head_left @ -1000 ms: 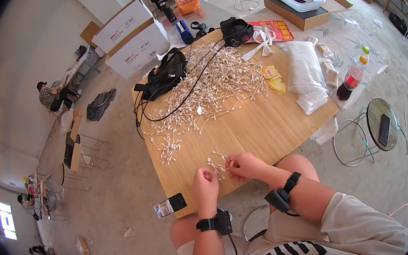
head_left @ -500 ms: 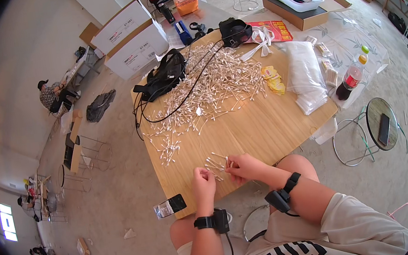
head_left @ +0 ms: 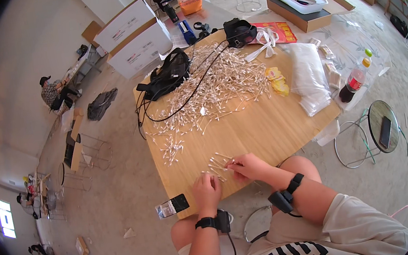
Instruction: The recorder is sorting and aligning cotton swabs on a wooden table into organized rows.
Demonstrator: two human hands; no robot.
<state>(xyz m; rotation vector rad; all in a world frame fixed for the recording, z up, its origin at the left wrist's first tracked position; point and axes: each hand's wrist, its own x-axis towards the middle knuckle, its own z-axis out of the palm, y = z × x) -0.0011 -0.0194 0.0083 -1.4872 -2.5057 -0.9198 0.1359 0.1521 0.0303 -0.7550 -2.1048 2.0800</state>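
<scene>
I read the scene from the biggest thing down. The wooden worktop (head_left: 265, 125) fills the middle of the view, its near edge just above the person's knees. Across its far half lies a wide heap of cotton swabs (head_left: 219, 87), white sticks scattered loose, with a thinner trail running toward the left edge. A black bag (head_left: 169, 73) sits at the far left of the heap, and a black cable (head_left: 181, 105) loops from it through the swabs. On the right side lies a clear plastic bag (head_left: 310, 76), with a few yellow packets (head_left: 276, 79) just left of it. A dark drink bottle (head_left: 351, 84) stands near the right edge.

Near edge, centre — a small cluster of swabs (head_left: 219, 165) lies fanned out on the wood, well apart from the main heap. My right hand (head_left: 249, 166) rests at the right side of this cluster, fingers curled and pinched on a swab or two at the tips; how many I cannot tell. My left hand (head_left: 207, 192) lies just near of the cluster, fingers bent down onto the wood — whether they grip anything I cannot tell. Both wrists carry black bands. A small dark phone (head_left: 172, 206) lies at the near left corner.
</scene>
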